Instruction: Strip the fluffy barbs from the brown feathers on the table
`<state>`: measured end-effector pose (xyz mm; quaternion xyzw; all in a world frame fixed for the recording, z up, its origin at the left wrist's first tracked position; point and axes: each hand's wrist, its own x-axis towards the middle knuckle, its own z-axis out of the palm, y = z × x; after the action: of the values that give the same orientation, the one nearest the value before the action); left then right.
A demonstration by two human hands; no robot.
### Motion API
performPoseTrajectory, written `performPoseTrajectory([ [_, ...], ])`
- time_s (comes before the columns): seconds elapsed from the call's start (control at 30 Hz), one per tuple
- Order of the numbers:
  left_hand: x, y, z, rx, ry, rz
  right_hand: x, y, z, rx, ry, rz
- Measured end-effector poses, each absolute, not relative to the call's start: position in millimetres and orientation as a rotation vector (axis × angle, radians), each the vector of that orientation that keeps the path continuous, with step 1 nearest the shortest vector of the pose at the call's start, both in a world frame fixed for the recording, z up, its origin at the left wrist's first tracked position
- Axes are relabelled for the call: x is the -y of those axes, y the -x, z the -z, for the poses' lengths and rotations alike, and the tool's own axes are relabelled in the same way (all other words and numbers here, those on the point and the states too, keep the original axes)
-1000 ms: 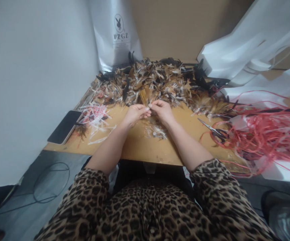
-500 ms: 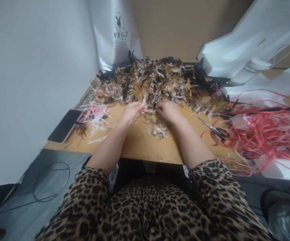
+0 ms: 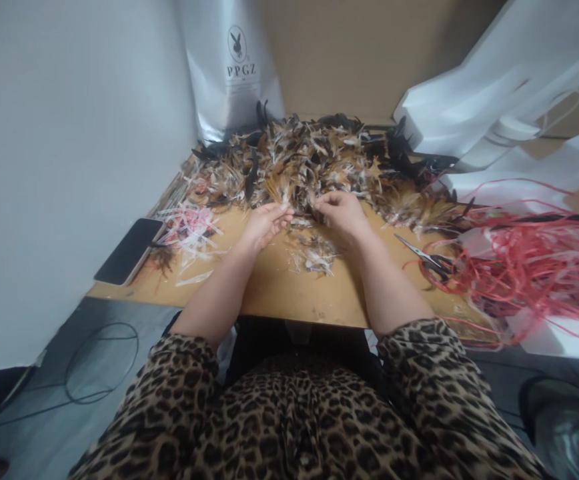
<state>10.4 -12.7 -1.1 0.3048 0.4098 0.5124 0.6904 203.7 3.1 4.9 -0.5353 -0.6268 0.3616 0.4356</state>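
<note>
My left hand (image 3: 268,223) is closed, pinching a small bunch of brown feathers (image 3: 278,189) by its pale quill ends, tips pointing up and away. Close by on the right, my right hand (image 3: 338,212) has its thumb and forefinger pressed together at a feather (image 3: 312,199) near the pile's front edge. Behind both hands spreads a wide pile of brown, white and black feathers (image 3: 339,150). Between my forearms, a small heap of short feather scraps (image 3: 318,257) lies on the tan tabletop (image 3: 299,300).
A phone (image 3: 130,252) lies at the table's left edge, beside pink and white strips (image 3: 193,227). Scissors (image 3: 425,257) rest on the right, next to a tangle of red ribbon (image 3: 534,267). A silver bag (image 3: 234,73) stands at the back, with white bags (image 3: 449,110) at the back right.
My right hand has lifted slightly and turned, its thumb and forefinger now pinching at a feather. The left hand keeps its bunch in nearly the same place.
</note>
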Motion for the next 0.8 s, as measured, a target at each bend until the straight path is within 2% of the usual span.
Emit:
performPoseTrajectory([
  [0.1,14.1,-11.0,-0.3,-0.874,-0.625,-1.064,-0.9,-195.4,-7.9,1.122,1.019,-1.394],
  [0.23,15.6,-11.7,0.7,-0.79,-0.561,-0.966,5.1,-179.1,-3.8,0.953,0.85,-1.694],
  [0.8,19.2,-9.2,-2.2,-0.659,-0.482,-0.89,7.6,-170.4,12.8,0.969,0.719,-1.834],
])
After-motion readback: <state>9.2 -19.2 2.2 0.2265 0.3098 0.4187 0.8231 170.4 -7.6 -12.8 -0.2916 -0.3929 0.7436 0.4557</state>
